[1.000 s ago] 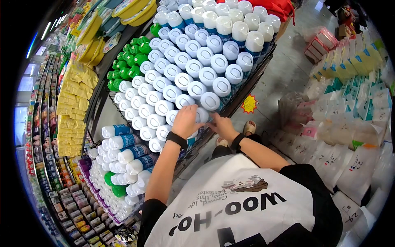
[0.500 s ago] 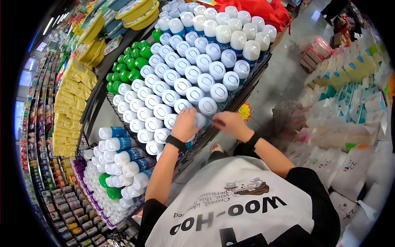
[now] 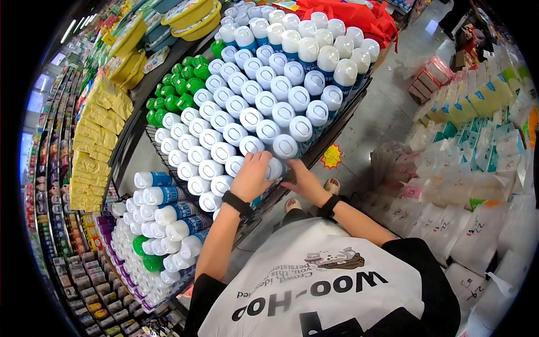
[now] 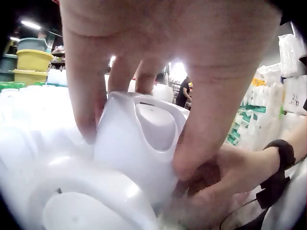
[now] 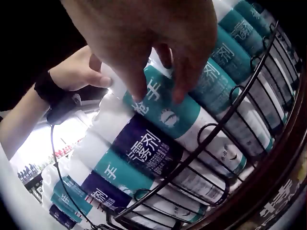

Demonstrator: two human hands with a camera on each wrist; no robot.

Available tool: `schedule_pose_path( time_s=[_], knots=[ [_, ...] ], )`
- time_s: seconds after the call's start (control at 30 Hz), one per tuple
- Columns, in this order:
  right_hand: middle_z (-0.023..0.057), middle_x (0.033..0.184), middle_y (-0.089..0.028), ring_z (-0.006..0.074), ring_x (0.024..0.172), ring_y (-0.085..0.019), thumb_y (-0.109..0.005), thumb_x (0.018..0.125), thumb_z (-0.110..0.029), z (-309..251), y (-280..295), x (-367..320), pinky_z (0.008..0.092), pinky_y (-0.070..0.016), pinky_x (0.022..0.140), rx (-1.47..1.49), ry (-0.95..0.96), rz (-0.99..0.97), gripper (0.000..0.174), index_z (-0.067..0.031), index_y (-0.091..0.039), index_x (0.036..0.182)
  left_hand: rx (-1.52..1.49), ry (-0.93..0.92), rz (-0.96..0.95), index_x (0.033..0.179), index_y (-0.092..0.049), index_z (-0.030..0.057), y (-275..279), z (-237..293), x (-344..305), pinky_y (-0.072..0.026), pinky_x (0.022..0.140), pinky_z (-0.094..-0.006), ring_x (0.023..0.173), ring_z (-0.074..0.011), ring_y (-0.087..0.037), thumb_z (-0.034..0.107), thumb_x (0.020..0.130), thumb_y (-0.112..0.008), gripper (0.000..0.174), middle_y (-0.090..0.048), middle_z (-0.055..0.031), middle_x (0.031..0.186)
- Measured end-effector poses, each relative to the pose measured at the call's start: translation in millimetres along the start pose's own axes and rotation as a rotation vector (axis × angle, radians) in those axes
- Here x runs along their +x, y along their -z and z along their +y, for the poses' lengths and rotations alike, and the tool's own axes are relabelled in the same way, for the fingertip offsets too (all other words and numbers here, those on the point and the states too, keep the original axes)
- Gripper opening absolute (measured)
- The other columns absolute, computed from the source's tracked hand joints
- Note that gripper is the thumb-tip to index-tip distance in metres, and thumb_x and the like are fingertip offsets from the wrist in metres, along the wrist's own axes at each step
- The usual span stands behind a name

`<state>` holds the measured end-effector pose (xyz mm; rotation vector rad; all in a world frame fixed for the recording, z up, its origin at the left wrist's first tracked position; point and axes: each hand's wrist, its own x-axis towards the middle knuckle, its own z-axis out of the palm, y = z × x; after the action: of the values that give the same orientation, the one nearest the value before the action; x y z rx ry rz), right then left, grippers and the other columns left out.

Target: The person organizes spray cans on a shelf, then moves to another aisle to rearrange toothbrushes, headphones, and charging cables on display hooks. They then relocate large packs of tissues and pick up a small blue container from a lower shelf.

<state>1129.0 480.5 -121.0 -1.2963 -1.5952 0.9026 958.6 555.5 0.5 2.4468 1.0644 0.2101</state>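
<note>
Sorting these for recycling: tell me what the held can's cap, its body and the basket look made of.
Cap: glossy white plastic, by its soft sheen and moulded recess. Can body: probably metal under a printed teal and purple label; smooth, rigid cylinder. Basket: dark coated metal wire, thin bent rods.

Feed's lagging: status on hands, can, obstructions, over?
Left hand grips the spray can by its cap. Right hand curls onto its teal label. Neighbouring cans packed tight; wire rack rail across the front.

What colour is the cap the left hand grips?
White; the cap shows best in the left wrist view.
</note>
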Motion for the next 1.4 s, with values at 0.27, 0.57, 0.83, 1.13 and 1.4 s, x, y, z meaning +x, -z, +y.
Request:
schedule_pose_path(
  time_s=[0.27,0.57,0.83,1.13,1.4],
  knots=[
    [0.0207,0.131,-0.043,0.0395,0.114,-0.050,-0.077,0.073,-0.012,-5,-30,-2,0.0410,-0.0493,0.084,0.107,-0.039,0.048,0.079,-0.0032,-0.032,0.137,-0.071,-0.015,-0.106,0.110,-0.046,0.0049,20,0,-1,-0.0464,0.083,-0.0430,0.100,-0.0385,-0.055,0.006,0.063,-0.077,0.056,-0.056,-0.0175,0.105],
    [0.0202,0.130,-0.044,0.0410,0.086,-0.061,-0.073,0.077,-0.020,-11,-28,11,0.0464,-0.0517,0.068,-0.220,-0.039,0.039,0.074,-0.0053,-0.032,0.136,-0.111,0.029,-0.075,0.111,-0.046,0.0043,10,-4,0,-0.0471,0.080,-0.0427,0.097,-0.0392,-0.056,0.010,0.064,-0.078,0.057,-0.058,-0.0201,0.099],
    [0.0177,0.078,-0.064,0.0360,0.076,-0.064,-0.065,0.081,-0.031,-20,14,5,0.0460,-0.0514,0.063,-0.459,-0.240,-0.265,0.028,-0.0040,-0.059,0.088,0.086,-0.009,-0.065,0.116,-0.044,0.0027,-26,-24,3,-0.0476,0.082,-0.0453,0.103,-0.0387,-0.054,0.012,0.068,-0.075,0.057,-0.056,-0.0202,0.106],
    [0.0204,0.078,-0.061,0.0390,0.076,-0.061,-0.052,0.092,-0.028,1,54,-19,0.0499,-0.0476,0.063,-0.386,-0.321,-0.361,0.028,0.0002,-0.053,0.093,0.187,-0.062,0.036,0.121,-0.048,0.0015,-38,-34,2,-0.0398,0.094,-0.0450,0.109,-0.0387,-0.048,0.013,0.067,-0.072,0.060,-0.052,-0.0197,0.117],
    [0.0192,0.083,-0.063,0.0379,0.080,-0.062,-0.050,0.093,-0.028,0,50,-26,0.0485,-0.0480,0.064,-0.422,-0.337,-0.369,0.027,-0.0016,-0.055,0.098,0.221,-0.077,0.072,0.122,-0.050,-0.0010,-22,-21,-2,-0.0412,0.093,-0.0473,0.108,-0.0411,-0.048,0.009,0.076,-0.058,0.047,-0.053,-0.0226,0.116]
  ],
)
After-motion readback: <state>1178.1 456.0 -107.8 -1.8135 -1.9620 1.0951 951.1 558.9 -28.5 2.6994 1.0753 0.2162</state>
